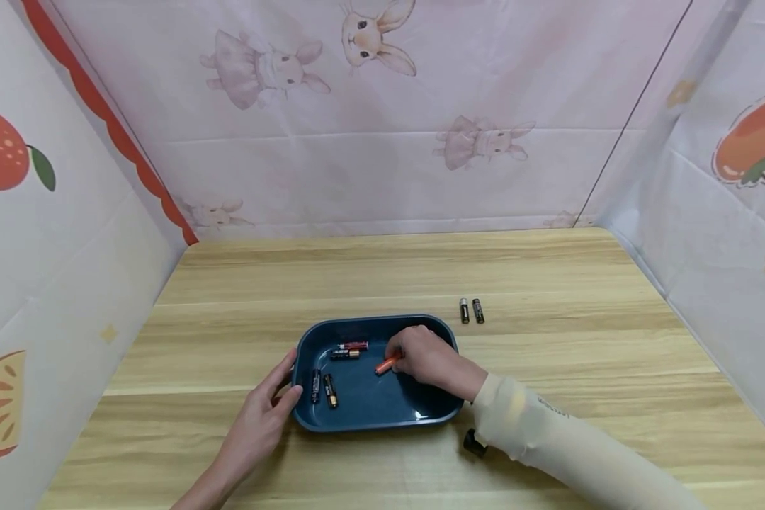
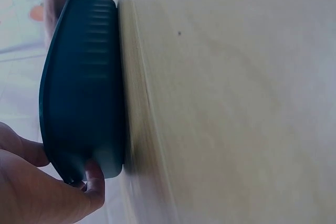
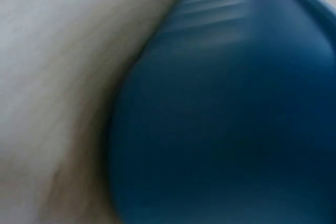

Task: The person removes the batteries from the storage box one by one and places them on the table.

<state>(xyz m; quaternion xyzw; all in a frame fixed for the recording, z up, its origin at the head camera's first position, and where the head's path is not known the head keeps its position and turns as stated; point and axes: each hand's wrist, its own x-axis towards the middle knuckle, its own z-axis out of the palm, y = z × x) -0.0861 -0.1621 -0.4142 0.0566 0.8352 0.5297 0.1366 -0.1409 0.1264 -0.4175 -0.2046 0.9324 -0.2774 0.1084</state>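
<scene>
Orange battery (image 1: 385,365) pinched in right hand (image 1: 426,356) inside tray (image 1: 370,407), left hand (image 1: 258,419) gripping it. Four batteries (image 1: 346,355) already inside; two others (image 1: 464,312) out on bench (image 1: 561,297).

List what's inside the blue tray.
The tray holds four loose batteries in its left half; within it, the right hand grips an orange battery. Anything beneath that hand is hidden.

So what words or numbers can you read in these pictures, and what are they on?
None can be read for sure.
Cream sleeve: dark lettering, too small and blurred.
Batteries lying in the blue tray: print too small.
Two black batteries on the table: print too small.
Orange battery in the right hand: nothing readable.
Left wrist view's top-left corner: marks, too blurred.
</scene>
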